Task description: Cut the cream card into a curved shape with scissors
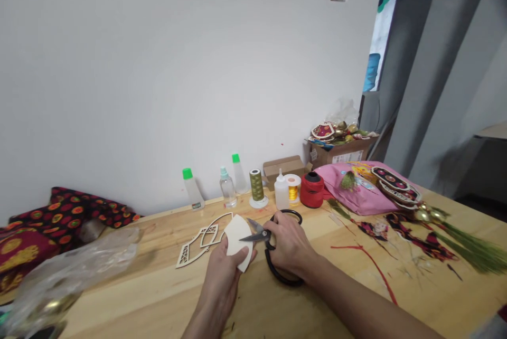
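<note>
My left hand [225, 270] grips a white fan-shaped piece [237, 233], thumb on its face and fingers behind it. In my right hand [291, 241] is a pair of black-handled scissors [258, 236], the fingers wrapped about the handles. The blades are spread apart and point left; the lower one lies across the front of the white piece. Just left of that piece, flat on the table, are pale cut-out frames [204, 238] with lattice corners, partly hidden behind it.
Along the wall stand green-capped bottles [193, 191], an olive thread spool [256, 186], a white squeeze bottle [281, 194] and a red thread cone [312, 190]. Patterned cloth [87, 207] and plastic wrap [87, 260] lie left. A pink bag [348, 191], red cord [376, 265] and green tassels [471, 244] lie right.
</note>
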